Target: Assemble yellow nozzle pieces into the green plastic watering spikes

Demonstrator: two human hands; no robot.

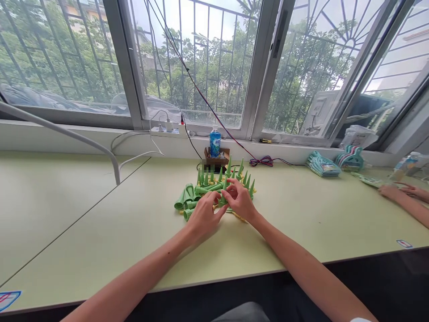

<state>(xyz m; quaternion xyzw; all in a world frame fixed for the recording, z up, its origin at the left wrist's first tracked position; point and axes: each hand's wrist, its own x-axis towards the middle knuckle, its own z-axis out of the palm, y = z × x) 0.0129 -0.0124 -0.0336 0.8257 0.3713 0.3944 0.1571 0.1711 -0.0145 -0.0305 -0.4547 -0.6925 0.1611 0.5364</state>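
Both my hands meet around one green plastic watering spike (223, 197) that stands with its point up at the middle of the table. My left hand (207, 209) grips its lower part from the left, thumb and fingers closed. My right hand (240, 199) pinches it higher up from the right. Behind them stand several upright green spikes (240, 170) with small yellow parts at their bases. More spikes (189, 192) lie loose on the left, some showing wide open ends. My fingers hide part of the held spike.
A blue bottle (215, 143) stands by a small brown box (224, 157) near the window sill. Bundles of teal hangers (322, 164) and a coiled cable (262, 161) lie at the back right. Another person's hands (392, 191) work at far right. A white cable (83, 136) arches at left.
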